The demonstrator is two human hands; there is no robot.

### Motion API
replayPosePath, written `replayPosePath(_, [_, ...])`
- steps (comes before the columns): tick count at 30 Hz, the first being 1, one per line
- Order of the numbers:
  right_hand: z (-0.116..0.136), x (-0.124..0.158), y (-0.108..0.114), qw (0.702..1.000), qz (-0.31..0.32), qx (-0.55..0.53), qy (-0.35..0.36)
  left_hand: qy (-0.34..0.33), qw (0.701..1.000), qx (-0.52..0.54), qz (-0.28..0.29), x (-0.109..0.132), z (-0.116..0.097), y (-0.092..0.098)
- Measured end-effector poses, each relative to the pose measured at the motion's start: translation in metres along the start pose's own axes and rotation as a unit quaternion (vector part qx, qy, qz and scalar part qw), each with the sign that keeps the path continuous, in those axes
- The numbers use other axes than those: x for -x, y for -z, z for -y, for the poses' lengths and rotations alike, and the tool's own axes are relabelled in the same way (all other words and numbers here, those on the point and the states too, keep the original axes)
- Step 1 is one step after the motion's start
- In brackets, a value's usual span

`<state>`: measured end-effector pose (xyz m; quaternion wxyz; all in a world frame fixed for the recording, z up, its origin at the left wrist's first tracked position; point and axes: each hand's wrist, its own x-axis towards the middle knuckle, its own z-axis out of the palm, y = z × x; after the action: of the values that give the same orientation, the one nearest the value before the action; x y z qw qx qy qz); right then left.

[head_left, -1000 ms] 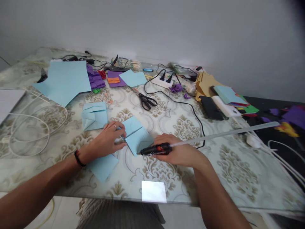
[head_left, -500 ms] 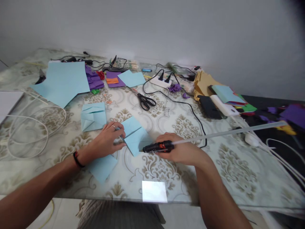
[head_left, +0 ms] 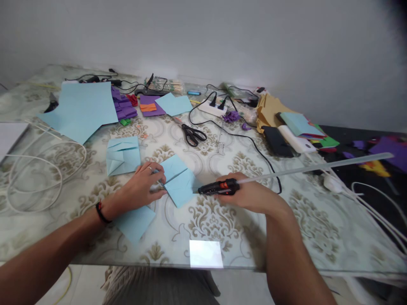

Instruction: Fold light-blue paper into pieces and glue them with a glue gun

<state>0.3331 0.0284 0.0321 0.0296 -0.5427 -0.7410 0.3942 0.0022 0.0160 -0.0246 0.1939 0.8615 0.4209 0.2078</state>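
My left hand [head_left: 148, 182] pinches the left edge of a folded light blue paper [head_left: 180, 184] that lies on the table. My right hand [head_left: 241, 191] grips a black hot glue gun [head_left: 219, 187], its nozzle at the paper's right edge; whether it touches I cannot tell. A long clear glue stick [head_left: 305, 169] sticks out of the gun's back, up to the right. Left of my left hand lies another folded light blue paper [head_left: 123, 156]. A third light blue piece [head_left: 136, 222] sits partly beneath my left forearm.
Black-handled scissors [head_left: 192, 134] lie beyond the paper. A white power strip [head_left: 212, 108] with black cords stands at the back. Large blue paper [head_left: 85, 110] and purple folded strips [head_left: 124, 106] are back left. A black phone [head_left: 277, 142] lies right; white cable loops [head_left: 60, 169] left.
My right hand has moved the glue gun right and slightly away from me, its nozzle travelling from the paper's lower right edge up to its right corner. My left hand stays on the paper.
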Motion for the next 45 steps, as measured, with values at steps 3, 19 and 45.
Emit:
replayPosePath(3, [-0.004, 0.001, 0.004, 1.0, -0.01, 0.006, -0.014, 0.003, 1.0, 0.002, -0.002, 0.0, -0.001, 0.001])
replayPosePath(19, [0.0, 0.002, 0.006, 0.996, 0.004, -0.042, 0.073, -0.004, 1.0, -0.005, 0.002, 0.0, -0.001, 0.001])
replayPosePath(45, [0.018, -0.01, -0.019, 0.993, 0.022, -0.011, 0.117, -0.002, 1.0, -0.004, 0.0, 0.001, 0.001, 0.0])
